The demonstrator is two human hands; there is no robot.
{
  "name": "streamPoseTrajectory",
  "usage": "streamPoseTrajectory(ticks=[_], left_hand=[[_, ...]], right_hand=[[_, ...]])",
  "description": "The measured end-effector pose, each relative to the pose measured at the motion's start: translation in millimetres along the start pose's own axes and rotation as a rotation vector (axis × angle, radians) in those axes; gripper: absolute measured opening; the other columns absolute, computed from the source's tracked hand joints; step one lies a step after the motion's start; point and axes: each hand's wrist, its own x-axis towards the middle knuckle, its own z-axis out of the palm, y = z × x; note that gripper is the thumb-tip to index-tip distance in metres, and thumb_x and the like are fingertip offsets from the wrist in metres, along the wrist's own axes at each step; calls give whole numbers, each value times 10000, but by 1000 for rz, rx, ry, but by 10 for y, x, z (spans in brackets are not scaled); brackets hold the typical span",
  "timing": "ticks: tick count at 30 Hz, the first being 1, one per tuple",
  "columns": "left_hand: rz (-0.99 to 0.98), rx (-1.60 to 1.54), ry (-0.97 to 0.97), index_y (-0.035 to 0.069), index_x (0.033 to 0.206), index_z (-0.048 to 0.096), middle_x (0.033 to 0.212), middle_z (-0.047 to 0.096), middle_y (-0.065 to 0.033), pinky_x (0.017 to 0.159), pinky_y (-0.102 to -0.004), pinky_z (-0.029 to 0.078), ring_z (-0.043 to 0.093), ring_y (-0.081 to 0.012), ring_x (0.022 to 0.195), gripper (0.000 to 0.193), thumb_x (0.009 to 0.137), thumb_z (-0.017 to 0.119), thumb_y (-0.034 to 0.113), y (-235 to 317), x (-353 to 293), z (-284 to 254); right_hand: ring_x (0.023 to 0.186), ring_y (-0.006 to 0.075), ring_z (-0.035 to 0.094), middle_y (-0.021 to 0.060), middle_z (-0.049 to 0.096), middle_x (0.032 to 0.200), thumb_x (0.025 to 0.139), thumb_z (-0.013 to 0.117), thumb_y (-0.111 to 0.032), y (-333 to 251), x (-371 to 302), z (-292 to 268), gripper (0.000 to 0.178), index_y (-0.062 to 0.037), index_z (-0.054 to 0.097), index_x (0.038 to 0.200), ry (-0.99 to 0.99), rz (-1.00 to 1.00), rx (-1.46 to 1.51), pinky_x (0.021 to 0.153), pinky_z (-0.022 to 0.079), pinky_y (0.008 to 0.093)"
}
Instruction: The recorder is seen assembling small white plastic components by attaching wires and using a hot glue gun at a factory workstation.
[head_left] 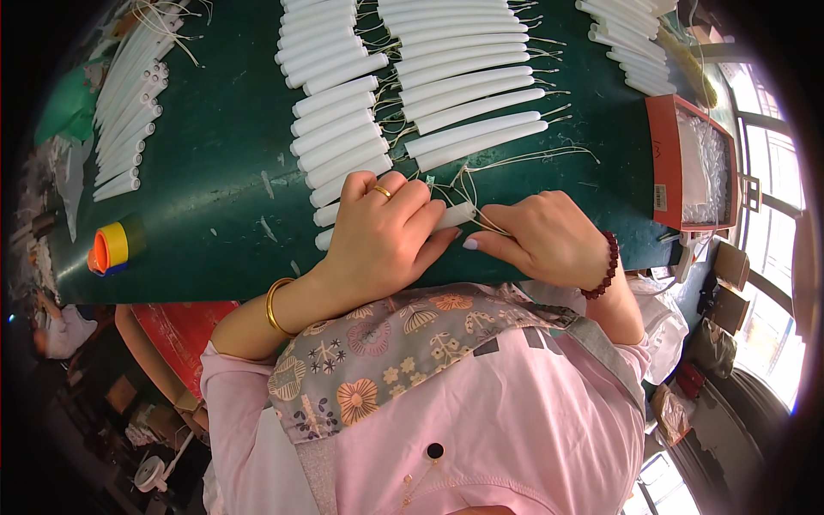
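At the near edge of the green table, my left hand is closed around a white tube, whose right end shows past the fingers. Thin pale wires come out at that end. My right hand pinches some of these wires between thumb and forefinger, just right of the tube's end. A loose wire loop lies on the table beyond both hands. Two columns of white tubes with wires, a left column and a right column, stretch away from me. The left column's nearest tubes are partly hidden by my left hand.
More white tubes lie in a heap at the far left, and others at the far right. Rolls of orange and yellow tape sit on the left. A red box holding clear plastic wrap stands at the right edge.
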Motion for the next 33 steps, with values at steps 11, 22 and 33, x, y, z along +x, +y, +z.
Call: streamPoseTrajectory(ticks=[11, 22, 33], left_hand=[[84, -97, -79, 74, 1057, 742, 974, 656, -23, 809, -404, 432, 625, -226, 897, 292, 833, 851, 226, 8, -29, 19], [-198, -373, -136, -18, 1058, 783, 966, 726, -113, 779, -359, 496, 637, -239, 864, 391, 776, 872, 238, -961, -647, -1928], [-797, 304, -29, 5, 1240, 740, 1123, 707, -118, 942, -333, 516, 662, -234, 1001, 267, 976, 721, 42, -1776, -1833, -2054]], right_hand=[[603, 273, 658, 96, 663, 712, 958, 771, -235, -40, 134, 10, 198, -62, 675, 970, 459, -69, -38, 542, 471, 382], [769, 85, 505, -6, 600, 869, 833, 787, 58, 923, -20, -356, 313, 4, 720, 1134, 193, 56, 350, 754, 466, 267], [828, 94, 564, 10, 671, 961, 821, 741, 127, 1021, -217, -286, 397, -22, 747, 1189, 283, 89, 366, 783, 465, 245]])
